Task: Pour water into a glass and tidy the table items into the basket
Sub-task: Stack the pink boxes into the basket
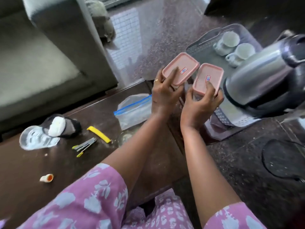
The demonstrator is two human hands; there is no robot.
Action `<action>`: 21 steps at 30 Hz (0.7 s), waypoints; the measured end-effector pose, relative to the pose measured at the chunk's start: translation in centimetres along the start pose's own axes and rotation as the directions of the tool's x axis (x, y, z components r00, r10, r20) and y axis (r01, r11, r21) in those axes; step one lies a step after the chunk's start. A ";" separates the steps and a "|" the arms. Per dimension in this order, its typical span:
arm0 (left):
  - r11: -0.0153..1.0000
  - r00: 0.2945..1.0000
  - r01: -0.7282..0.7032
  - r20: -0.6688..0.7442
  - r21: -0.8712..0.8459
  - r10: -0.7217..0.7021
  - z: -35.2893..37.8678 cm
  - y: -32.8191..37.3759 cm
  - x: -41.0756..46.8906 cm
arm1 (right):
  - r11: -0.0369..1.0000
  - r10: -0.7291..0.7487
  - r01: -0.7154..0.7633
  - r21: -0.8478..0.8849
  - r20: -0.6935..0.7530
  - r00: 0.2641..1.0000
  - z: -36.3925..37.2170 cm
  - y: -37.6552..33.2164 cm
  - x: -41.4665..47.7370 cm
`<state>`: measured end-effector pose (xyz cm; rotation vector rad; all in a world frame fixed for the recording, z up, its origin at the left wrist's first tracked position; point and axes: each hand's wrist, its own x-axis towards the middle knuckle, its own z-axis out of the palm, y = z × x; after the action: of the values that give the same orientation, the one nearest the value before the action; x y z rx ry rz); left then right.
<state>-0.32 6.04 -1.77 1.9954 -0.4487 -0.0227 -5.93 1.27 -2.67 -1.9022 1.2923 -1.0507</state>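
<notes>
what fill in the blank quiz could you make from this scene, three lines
1. The containers held by the left hand and the right hand have ____ lids.
2. On the tray stand ____ white cups.
3. The zip bag lying on the table has a ____ seal strip.

Missing words: pink; two; blue

Clothing: mauve-pink fabric, pale blue-white floral print. Loose, wide left sleeve (pixel 85 195), large blossom motifs, hem about elbow. Matching right sleeve (pixel 231 219), same print, hem near elbow. Lap fabric (pixel 165 214) at near centre: same pink, smaller and denser motifs. Forearms bare below hems. Left hand (pixel 162 98) bare, thin gold-coloured ring (pixel 156 80) on one finger. Right hand (pixel 200 103) bare.
</notes>
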 end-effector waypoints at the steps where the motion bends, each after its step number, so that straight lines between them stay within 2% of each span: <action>1: 1.000 0.999 -0.018 0.036 0.010 0.018 1.2 0.9 1.4 | 1.000 0.017 -0.017 -0.001 -0.011 1.000 0.0 0.1 1.7; 6: 0.987 0.955 -0.074 0.294 0.145 0.029 7.4 3.7 7.8 | 0.993 0.098 -0.097 -0.060 0.018 0.995 0.8 1.5 8.9; 13: 0.884 0.904 -0.178 0.426 0.432 -0.026 12.5 3.4 11.1 | 0.974 0.172 -0.154 -0.168 0.096 0.980 3.1 3.8 12.2; 17: 0.817 0.857 -0.260 0.512 0.514 -0.049 13.9 2.7 11.8 | 0.949 0.237 -0.196 -0.247 0.149 0.960 4.4 4.9 12.3; 19: 0.789 0.817 -0.300 0.571 0.537 -0.078 14.3 2.6 12.1 | 0.947 0.290 -0.254 -0.197 0.177 0.941 4.7 5.1 12.4; 21: 0.757 0.783 -0.343 0.615 0.556 -0.097 14.8 2.1 12.2 | 0.953 0.268 -0.230 -0.196 0.199 0.943 5.0 5.3 12.4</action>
<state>7.29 -11.43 -4.53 2.6228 -1.1553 -0.5164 -1.40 -11.92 -6.13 -1.8552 1.4813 -0.5950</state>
